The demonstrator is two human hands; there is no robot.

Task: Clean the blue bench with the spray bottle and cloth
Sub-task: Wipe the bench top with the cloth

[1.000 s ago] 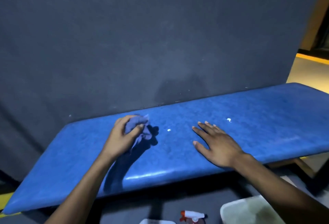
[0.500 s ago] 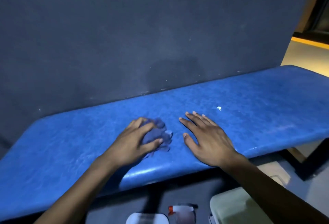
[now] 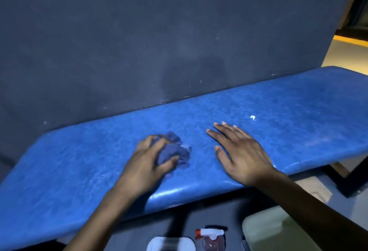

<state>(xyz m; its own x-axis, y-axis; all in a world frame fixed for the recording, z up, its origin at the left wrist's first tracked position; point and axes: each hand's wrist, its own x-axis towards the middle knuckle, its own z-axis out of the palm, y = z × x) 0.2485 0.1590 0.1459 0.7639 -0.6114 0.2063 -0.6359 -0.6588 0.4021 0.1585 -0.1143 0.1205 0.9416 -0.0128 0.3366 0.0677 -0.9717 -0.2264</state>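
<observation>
A long padded blue bench (image 3: 288, 131) runs across the view against a dark wall. My left hand (image 3: 148, 163) grips a crumpled blue cloth (image 3: 175, 152) and presses it onto the middle of the bench top. My right hand (image 3: 241, 151) lies flat on the bench just right of the cloth, fingers spread and straight. A small white speck (image 3: 253, 117) sits on the bench beyond my right fingertips. The spray bottle (image 3: 212, 237), with a white and red nozzle, stands on the floor below the bench's front edge.
A dark blue-grey wall (image 3: 159, 31) rises directly behind the bench. On the floor sit a pale bin or container (image 3: 264, 230) at the lower right and a white round object (image 3: 171, 243) beside the bottle. A black bench leg (image 3: 342, 181) stands at the right.
My left hand has slid the cloth rightward and toward the front edge, closer to my right hand. The right hand stays flat on the bench. The view has shifted slightly.
</observation>
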